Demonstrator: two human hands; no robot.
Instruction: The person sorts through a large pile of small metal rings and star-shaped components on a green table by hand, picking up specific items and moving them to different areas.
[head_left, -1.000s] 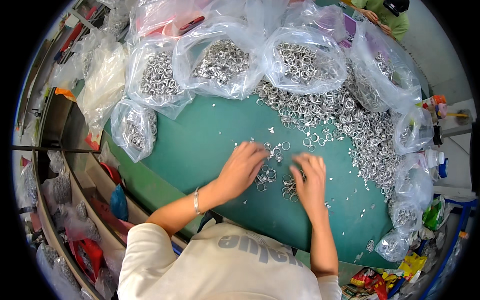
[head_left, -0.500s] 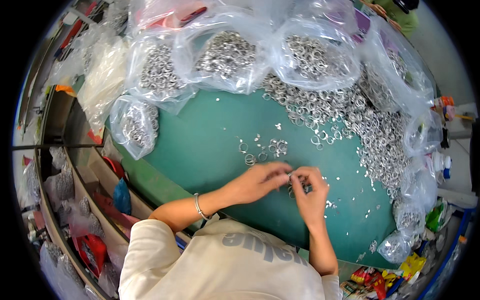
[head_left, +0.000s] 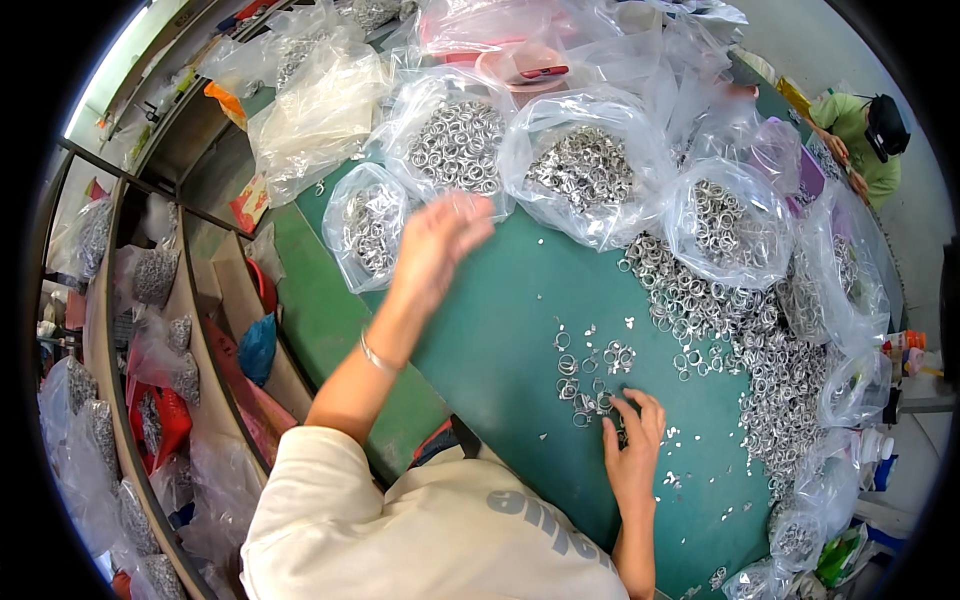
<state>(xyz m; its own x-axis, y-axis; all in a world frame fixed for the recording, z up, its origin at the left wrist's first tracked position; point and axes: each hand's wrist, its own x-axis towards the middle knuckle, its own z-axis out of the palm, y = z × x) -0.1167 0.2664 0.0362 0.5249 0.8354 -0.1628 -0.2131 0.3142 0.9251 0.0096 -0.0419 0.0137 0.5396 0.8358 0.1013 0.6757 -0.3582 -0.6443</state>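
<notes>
Since a moment ago my left hand (head_left: 437, 243) has swung up toward the small bag of rings (head_left: 368, 225), open, blurred, apparently empty, right hand (head_left: 633, 447) loosely curled on scattered metal rings (head_left: 590, 375), grip unclear.

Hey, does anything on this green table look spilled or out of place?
Yes. A heap of loose metal rings lies spilled along the right side of the green table, outside the clear plastic bags that hold the rest. Small bits are scattered near the right hand.

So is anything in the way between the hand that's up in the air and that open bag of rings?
Nothing visible. The left hand hangs blurred beside the open bag of rings, with only bare green table below.
</notes>
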